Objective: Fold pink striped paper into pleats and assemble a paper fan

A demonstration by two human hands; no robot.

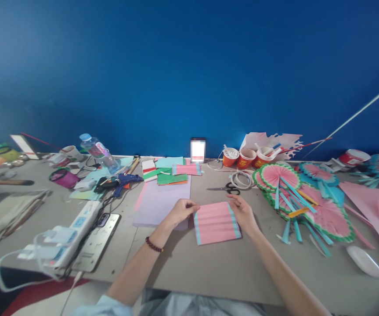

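A pink sheet of paper [216, 224] with pale blue strips along its left and right sides and crosswise creases lies before me, low over the table. My left hand [182, 212] pinches its upper left corner between thumb and fingers. At the upper right corner, my right hand [244, 216] has its thumb at the paper's edge, with the index finger reaching past the top; its other fingers are partly hidden. Just beyond the sheet lie black-handled scissors [231, 188]. Lilac paper [158, 204] is spread left of the sheet, partly under my left forearm.
Pink-and-green paper fans [329, 213] crowd the right side. Red paper cups [247, 159] and a phone [198, 150] stand against the blue wall. A blue glue gun [123, 181], a power strip [75, 232], another phone [97, 241] and a bottle [99, 153] are left. A white mouse [364, 261] sits front right.
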